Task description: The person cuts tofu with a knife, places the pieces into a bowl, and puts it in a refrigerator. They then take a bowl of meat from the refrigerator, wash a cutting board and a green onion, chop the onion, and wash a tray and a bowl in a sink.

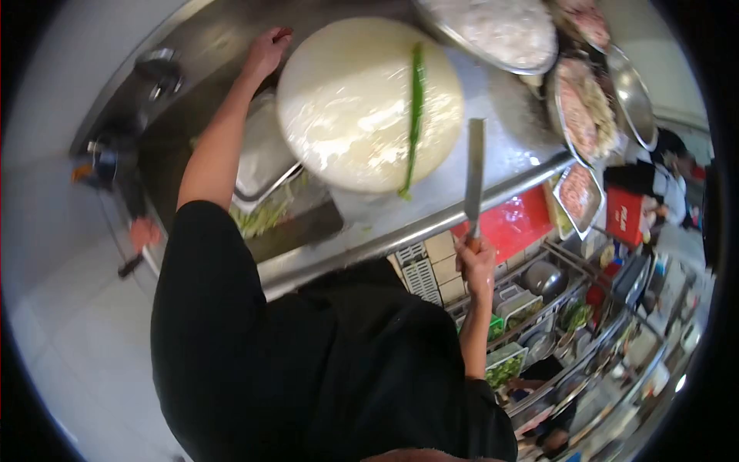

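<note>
The right hand (477,262), right of centre in the frame, is clenched around the handle of a cleaver (476,165). The blade points up the frame and lies over the front edge of the steel counter (500,154), just right of the board (346,108).

The board is round and white and sits in the upper middle of the frame. 1 long green stalk (416,115) lies straight across it, top to bottom, with its lower end near the board's rim. The cleaver is close beside the stalk but does not touch it.

The left hand (267,50) is stretched to the upper left, past the board's rim, with its fingers bent down onto the counter. Whether it grips anything cannot be told.

Under the left forearm, left of the board, a metal tray (262,154) holds something pale under plastic film, with chopped greens (265,217) just below it.

At the upper right, 2 metal bowls of food (500,31) (585,108) crowd the counter, and a small tray (579,192) sits below them. A red panel (516,223) shows under the counter edge. Shelves at the lower right carry tubs of greens (504,368). Another person in dark clothes (662,169) stands at the right edge.
</note>
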Demonstrator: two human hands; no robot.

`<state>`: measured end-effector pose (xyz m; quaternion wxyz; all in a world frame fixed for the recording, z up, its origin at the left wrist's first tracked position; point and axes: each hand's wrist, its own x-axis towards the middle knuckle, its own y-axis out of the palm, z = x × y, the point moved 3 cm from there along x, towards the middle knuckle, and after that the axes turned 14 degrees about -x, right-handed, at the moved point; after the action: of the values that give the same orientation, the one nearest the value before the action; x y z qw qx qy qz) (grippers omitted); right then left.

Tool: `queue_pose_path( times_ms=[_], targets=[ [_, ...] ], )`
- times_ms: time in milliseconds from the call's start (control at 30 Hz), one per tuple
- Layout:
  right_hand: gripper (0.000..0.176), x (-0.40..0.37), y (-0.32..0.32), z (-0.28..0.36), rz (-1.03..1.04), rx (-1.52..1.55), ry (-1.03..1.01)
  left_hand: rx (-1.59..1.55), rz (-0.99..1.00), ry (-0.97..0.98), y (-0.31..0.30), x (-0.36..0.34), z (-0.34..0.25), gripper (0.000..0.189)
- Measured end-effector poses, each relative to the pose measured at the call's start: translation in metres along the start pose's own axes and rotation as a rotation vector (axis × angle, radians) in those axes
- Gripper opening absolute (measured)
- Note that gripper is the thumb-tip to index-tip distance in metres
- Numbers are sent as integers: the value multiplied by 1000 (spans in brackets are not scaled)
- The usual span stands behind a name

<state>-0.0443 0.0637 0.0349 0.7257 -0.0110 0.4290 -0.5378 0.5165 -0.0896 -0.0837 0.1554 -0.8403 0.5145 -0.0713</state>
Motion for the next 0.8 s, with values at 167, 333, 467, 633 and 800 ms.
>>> queue_pose_path(
  times_ms=[167, 333, 467, 633, 800],
  targets=[
    [11, 25, 10, 7, 48, -42, -35, -72, 335, -624, -84, -277, -35, 35],
    [13, 35, 9, 9, 85, 3, -110, -244, 388, -1135, -122, -551, -8, 45],
    [15, 32, 0, 9, 80, 7, -170, 757, 805, -961, -102, -562, -11, 52],
    [17, 23, -18, 2, -14, -27, -258, 161, 294, -250, 41, -365, -131, 43],
    [24, 41, -41, 2, -260, -448, -361, 324, 176, -179, 190, -209, -174, 50]
  ],
)
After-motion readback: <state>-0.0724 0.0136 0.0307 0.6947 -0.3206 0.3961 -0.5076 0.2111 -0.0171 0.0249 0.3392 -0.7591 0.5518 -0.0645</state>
